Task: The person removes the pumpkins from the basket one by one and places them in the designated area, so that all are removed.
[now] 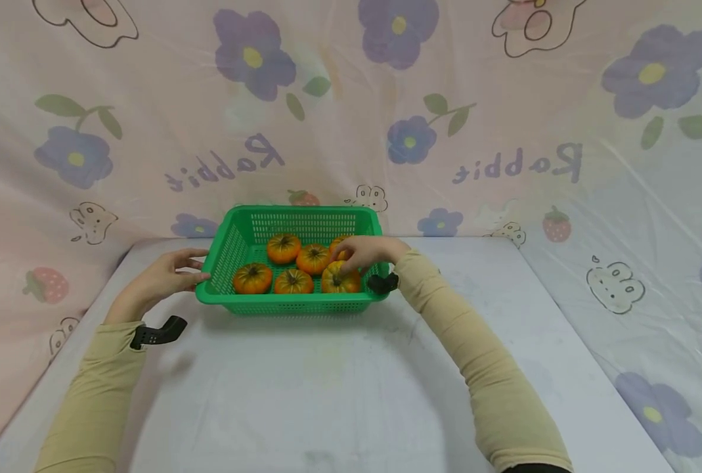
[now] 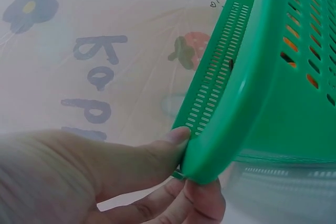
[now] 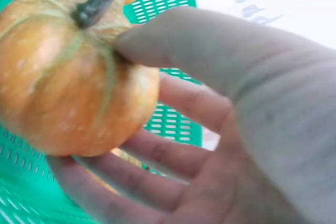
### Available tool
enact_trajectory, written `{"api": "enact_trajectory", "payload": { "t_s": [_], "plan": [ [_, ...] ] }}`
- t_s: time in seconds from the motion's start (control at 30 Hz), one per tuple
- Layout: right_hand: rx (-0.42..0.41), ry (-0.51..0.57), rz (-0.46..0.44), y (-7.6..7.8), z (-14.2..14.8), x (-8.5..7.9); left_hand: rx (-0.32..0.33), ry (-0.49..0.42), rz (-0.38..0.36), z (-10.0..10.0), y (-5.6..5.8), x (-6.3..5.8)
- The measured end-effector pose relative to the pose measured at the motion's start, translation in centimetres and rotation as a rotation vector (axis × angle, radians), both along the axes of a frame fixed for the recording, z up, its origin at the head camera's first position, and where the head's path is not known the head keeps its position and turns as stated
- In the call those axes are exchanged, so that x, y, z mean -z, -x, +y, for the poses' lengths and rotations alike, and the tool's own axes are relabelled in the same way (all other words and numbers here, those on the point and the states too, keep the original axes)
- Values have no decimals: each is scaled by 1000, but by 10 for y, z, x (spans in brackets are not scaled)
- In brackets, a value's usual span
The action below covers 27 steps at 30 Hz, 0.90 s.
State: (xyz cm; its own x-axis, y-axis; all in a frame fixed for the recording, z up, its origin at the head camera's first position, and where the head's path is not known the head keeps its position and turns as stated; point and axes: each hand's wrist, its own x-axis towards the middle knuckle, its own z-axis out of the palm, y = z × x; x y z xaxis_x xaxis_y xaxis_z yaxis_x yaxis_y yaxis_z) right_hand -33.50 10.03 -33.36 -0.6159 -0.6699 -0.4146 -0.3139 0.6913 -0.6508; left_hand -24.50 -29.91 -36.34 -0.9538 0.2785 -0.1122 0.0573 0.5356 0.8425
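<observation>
Your left hand (image 1: 170,270) pinched the left rim of a green, rectangular, perforated plastic basket (image 1: 294,299), thumb on one side and fingers on the other, while your right hand (image 1: 370,251) was clamped on a squat, ribbed orange pumpkin (image 1: 341,281) with a dark, curved stem. At far left, a beige sleeve (image 1: 87,407) covered your left forearm, a bent black fitting (image 1: 160,332) jutting from its cuff. The basket sat on a white tabletop (image 1: 303,394), near its back edge. Inside, from the left, were a front-left orange pumpkin (image 1: 253,279), a rear-left orange pumpkin (image 1: 283,249), a front-centre orange pumpkin (image 1: 293,282), a middle orange pumpkin (image 1: 312,259) and, partly hidden by your right hand, a rear-right orange pumpkin (image 1: 340,243). The pumpkin in your grasp was at the basket's front right, your thumb beside its stem and your fingers curled around its side; whether it touched the basket floor could not be told. At right, a second beige sleeve (image 1: 475,348) covered your right forearm. Behind it all hung a pale pink backdrop (image 1: 339,138) printed with purple flowers.
</observation>
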Motion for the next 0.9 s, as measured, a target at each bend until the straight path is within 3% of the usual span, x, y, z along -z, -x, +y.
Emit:
{"api": "enact_trajectory", "payload": {
  "t_s": [0.27,0.57,0.9],
  "plan": [
    [103,236,151,-6,24,-4,9,-34,1,-2,-1,3],
    [334,563,127,-16,53,-2,-36,-86,-23,-3,1,7],
    [604,786,189,-29,86,19,-40,-165,-14,-6,0,14]
  ]
}}
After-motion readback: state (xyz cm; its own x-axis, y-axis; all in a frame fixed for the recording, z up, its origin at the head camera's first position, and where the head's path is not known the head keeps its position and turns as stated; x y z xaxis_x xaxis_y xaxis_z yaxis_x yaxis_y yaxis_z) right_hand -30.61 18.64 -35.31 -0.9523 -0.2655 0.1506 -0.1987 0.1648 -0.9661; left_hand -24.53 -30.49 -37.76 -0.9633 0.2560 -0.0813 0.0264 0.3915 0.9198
